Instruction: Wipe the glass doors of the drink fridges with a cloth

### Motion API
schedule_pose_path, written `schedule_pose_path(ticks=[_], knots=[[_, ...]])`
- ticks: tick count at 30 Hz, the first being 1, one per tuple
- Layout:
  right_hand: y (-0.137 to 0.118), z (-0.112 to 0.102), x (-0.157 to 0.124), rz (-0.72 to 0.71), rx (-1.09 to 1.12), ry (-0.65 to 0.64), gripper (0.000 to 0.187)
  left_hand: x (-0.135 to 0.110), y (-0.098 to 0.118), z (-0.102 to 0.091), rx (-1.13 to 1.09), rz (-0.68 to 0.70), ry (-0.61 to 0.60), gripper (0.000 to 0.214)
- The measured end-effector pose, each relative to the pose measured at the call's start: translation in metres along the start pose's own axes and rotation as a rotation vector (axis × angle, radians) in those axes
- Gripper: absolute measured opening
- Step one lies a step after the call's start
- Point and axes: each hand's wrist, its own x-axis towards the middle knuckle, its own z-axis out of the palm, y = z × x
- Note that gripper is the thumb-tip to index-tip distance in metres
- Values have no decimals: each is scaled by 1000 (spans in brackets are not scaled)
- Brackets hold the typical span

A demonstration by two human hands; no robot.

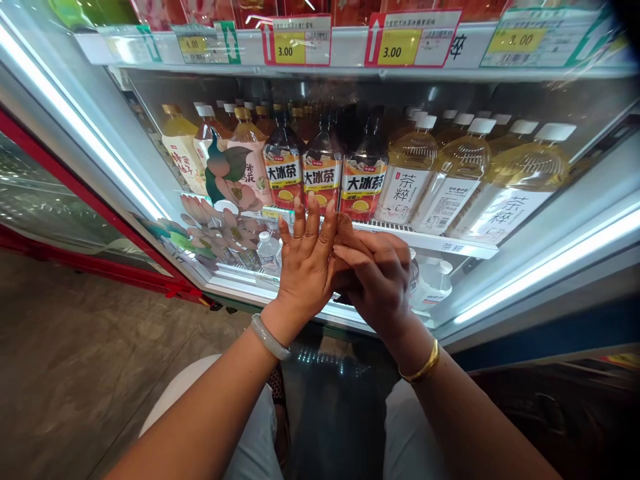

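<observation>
My left hand (309,260) is raised with its fingers stretched and spread, palm toward the glass door of a drinks cooler. Whether the palm touches the glass I cannot tell. Close beside it, my right hand (383,277) has its fingers curled together. From its fingertips a brown, cloth-like piece (344,228) sticks out, mostly hidden; its exact kind is unclear. Behind the hands stand dark iced tea bottles (323,170) with red and yellow labels. Pale tea bottles (407,173) with white caps are on the right.
Price tags (297,41) line the upper shelf edge (350,59). Flower decals (233,200) overlay the left part of the cooler. A red-framed cooler (107,193) stands at the left. Lower down are small clear bottles (269,252). Grey floor (65,360) extends below left.
</observation>
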Motion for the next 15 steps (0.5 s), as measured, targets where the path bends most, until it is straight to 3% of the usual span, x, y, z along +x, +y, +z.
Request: schedule_pose_path(ticks=[7, 13, 15], knots=[[17, -17, 16, 69, -47, 167, 24, 3, 4, 2, 33, 15, 32, 75], [5, -3, -2, 1, -45, 19, 24, 3, 4, 7, 2, 30, 42, 73], [6, -6, 1, 5, -22, 23, 25, 4, 6, 7, 3, 26, 50, 72]])
